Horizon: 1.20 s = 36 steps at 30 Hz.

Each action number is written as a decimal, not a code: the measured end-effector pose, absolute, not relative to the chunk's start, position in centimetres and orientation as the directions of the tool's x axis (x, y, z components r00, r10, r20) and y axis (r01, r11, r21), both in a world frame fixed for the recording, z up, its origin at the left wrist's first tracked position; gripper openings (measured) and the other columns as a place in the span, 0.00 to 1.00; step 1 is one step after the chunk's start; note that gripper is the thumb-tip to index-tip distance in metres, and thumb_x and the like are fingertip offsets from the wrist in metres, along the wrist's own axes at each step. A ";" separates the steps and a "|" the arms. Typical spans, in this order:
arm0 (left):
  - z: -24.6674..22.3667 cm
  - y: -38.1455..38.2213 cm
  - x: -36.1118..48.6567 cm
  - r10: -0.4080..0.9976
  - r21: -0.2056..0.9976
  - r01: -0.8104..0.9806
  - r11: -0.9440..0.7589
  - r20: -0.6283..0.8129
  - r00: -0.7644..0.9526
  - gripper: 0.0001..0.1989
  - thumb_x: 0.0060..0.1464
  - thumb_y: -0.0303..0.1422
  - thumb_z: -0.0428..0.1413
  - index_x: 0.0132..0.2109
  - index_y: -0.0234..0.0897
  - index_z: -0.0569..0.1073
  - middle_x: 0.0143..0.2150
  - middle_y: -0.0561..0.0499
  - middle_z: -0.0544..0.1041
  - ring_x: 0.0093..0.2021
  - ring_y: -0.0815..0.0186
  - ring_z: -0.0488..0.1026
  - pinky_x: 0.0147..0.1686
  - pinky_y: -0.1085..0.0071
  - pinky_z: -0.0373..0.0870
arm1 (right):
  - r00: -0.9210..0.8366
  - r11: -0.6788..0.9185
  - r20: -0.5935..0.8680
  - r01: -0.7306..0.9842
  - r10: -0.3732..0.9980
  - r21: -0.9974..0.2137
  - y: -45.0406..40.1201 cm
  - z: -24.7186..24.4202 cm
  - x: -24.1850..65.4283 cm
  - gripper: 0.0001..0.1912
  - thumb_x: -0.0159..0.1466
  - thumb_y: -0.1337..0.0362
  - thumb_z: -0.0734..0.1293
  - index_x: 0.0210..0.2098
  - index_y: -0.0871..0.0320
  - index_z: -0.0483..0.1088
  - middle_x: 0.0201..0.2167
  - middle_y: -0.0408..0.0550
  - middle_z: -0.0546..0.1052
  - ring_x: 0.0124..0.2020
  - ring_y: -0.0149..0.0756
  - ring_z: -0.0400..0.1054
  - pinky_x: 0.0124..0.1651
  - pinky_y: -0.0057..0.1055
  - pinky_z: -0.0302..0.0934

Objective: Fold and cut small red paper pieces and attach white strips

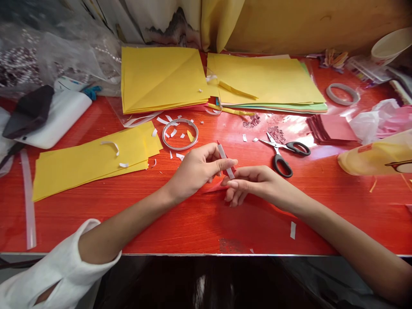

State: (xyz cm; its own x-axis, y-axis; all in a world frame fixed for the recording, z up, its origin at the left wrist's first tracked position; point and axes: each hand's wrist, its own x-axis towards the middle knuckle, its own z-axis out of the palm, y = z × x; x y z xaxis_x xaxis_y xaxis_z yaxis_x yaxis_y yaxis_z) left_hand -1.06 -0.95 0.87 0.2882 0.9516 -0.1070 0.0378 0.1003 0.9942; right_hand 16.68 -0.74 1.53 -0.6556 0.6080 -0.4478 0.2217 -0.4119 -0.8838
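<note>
My left hand (193, 171) pinches a small folded piece of dark red paper between thumb and fingers. A white strip of tape (221, 150) lies along the paper's face. At the lower end of that piece, the thumb and index finger of my right hand (262, 182) close on it too; the other fingers curl below. A thin red sheet or flap (215, 188) shows under both hands, partly hidden. Black-handled scissors (277, 150) lie spread just beyond my right hand. Past my left hand is a thin roll of tape (164, 134) with white scraps around it.
Yellow paper strips (86, 159) lie to the left, with stacks of yellow sheets (164, 79) at the back. To the right are dark red paper squares (334, 128), a yellowish bottle (370, 159) and another tape roll (343, 102). The red table's front edge runs close by.
</note>
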 end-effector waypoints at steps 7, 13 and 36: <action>0.8 -1.0 -1.2 0.942 0.998 -0.015 -0.068 0.069 0.328 0.07 0.54 0.33 0.55 0.40 0.36 0.73 0.32 0.54 0.73 0.22 0.77 0.63 0.21 0.79 0.62 | -0.479 -0.484 -0.419 -0.013 0.771 -0.875 -0.3 1.4 16.8 0.16 0.58 0.52 0.65 0.30 0.61 0.70 0.21 0.46 0.76 0.18 0.28 0.70 0.22 0.23 0.65; 0.7 -1.0 -1.6 0.920 0.956 0.163 -0.243 0.174 0.353 0.10 0.56 0.24 0.49 0.38 0.36 0.75 0.36 0.52 0.71 0.26 0.77 0.65 0.30 0.77 0.65 | -0.451 -0.491 -0.417 -0.055 0.789 -0.869 -0.1 1.6 17.1 0.08 0.56 0.60 0.69 0.30 0.60 0.69 0.22 0.44 0.76 0.20 0.28 0.71 0.23 0.22 0.65; 1.1 -1.4 -1.1 0.899 0.924 0.381 0.040 -0.200 0.390 0.09 0.53 0.38 0.53 0.31 0.36 0.71 0.27 0.55 0.73 0.27 0.74 0.64 0.26 0.77 0.58 | -0.301 -0.201 -0.194 0.010 0.934 -0.980 -0.5 1.2 17.0 0.07 0.57 0.62 0.69 0.29 0.59 0.67 0.19 0.40 0.72 0.16 0.24 0.64 0.19 0.22 0.60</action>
State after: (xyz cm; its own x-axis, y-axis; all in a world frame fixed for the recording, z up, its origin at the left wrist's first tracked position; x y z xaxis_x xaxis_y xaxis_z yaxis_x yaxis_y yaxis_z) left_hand -1.07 -1.41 1.08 0.3897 0.8990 -0.1996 0.3813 0.0398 0.9236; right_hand 17.01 -0.50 1.20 -0.3012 0.9336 -0.1942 0.0100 -0.2005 -0.9796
